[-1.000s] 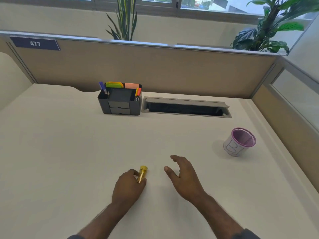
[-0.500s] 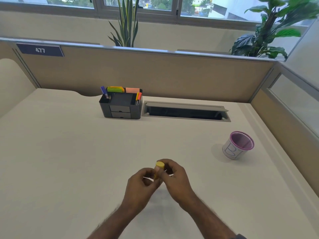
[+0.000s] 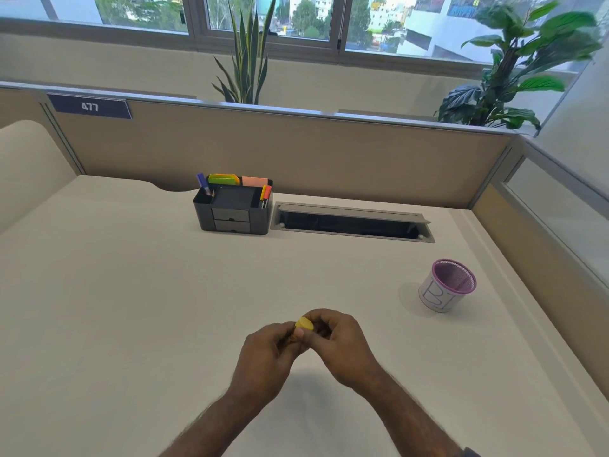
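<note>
A small yellow cylinder [image 3: 304, 323], perhaps a marker or cap, is held between both hands above the middle of the white desk [image 3: 131, 308]. My left hand [image 3: 268, 352] grips its lower part, which is mostly hidden by the fingers. My right hand [image 3: 339, 344] pinches the yellow top end with curled fingers. Only the rounded yellow end shows.
A black desk organiser [image 3: 233, 206] with pens and sticky notes stands at the back. Beside it lies an open cable slot [image 3: 351, 222]. A purple mesh cup [image 3: 447, 285] marked B stands at the right. A partition wall [image 3: 296, 153] runs behind.
My left hand lifted the yellow cylinder from the desk and my right hand came in to take its top end. Both hands now hold it together, slightly higher.
</note>
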The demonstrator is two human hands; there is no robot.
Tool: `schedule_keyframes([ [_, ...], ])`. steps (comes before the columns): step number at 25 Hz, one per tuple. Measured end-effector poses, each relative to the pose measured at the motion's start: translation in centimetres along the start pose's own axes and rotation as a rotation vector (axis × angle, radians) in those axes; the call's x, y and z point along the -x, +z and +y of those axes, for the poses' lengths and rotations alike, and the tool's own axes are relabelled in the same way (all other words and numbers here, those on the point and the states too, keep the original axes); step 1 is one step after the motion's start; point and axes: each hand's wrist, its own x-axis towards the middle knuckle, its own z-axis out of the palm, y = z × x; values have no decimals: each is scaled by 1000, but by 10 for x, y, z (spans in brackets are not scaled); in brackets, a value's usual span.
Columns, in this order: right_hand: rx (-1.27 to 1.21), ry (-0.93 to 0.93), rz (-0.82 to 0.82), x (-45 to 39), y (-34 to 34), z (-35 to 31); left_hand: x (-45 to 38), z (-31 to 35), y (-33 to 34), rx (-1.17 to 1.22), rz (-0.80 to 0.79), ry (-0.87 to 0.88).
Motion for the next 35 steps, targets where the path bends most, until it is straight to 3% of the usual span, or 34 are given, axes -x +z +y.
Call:
schedule_keyframes([
  [7,48,23,71,1,0,-7,2,9,1,14,57,31],
  [11,89,22,5,0,-4,-9,1,7,1,8,41,51],
  [18,127,80,38,-2,-3,-16,-2,8,5,-37,79,31],
  [25,26,51,155,-11,-39,-37,5,-11,-2,23,122,-151],
  [31,-89,164,124,-10,-24,2,4,-18,-1,84,164,-131],
  [35,127,123,121,-8,-9,44,6,-28,-2,54,173,-113],
])
